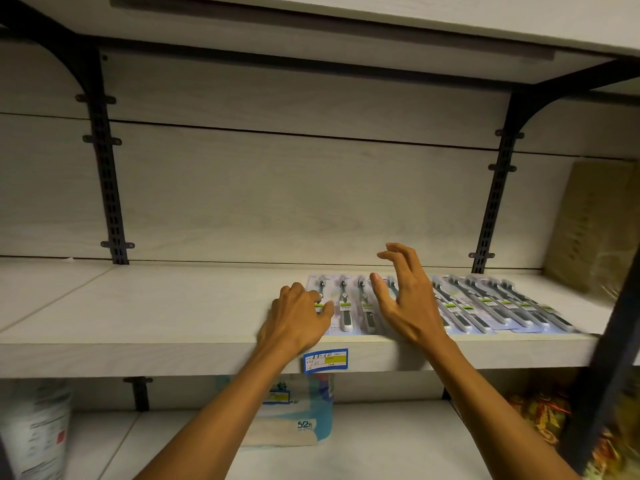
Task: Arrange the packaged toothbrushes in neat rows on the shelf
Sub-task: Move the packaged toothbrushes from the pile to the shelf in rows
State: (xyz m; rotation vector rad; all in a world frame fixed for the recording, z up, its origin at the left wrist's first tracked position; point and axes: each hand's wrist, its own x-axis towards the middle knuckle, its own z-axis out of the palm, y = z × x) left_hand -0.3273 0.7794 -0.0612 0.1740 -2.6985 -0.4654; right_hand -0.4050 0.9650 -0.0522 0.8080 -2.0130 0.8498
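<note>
Several packaged toothbrushes (pixel 491 306) lie side by side in a row along the front of the pale wooden shelf (pixel 156 306), handles toward me. My left hand (pixel 298 317) rests with curled fingers on the leftmost pack (pixel 320 299) at the row's left end; whether it grips the pack is unclear. My right hand (pixel 405 296) hovers over the packs in the middle of the row, fingers spread and holding nothing. More packs run on to the right of it, slightly fanned.
A blue price label (pixel 325 361) is stuck on the shelf's front edge. A brown cardboard box (pixel 595 230) stands at the shelf's right end. Black brackets (pixel 107 188) hold the shelves. Below are a paper roll pack (pixel 301 420), a white tub (pixel 34 431) and colourful bags (pixel 543 420).
</note>
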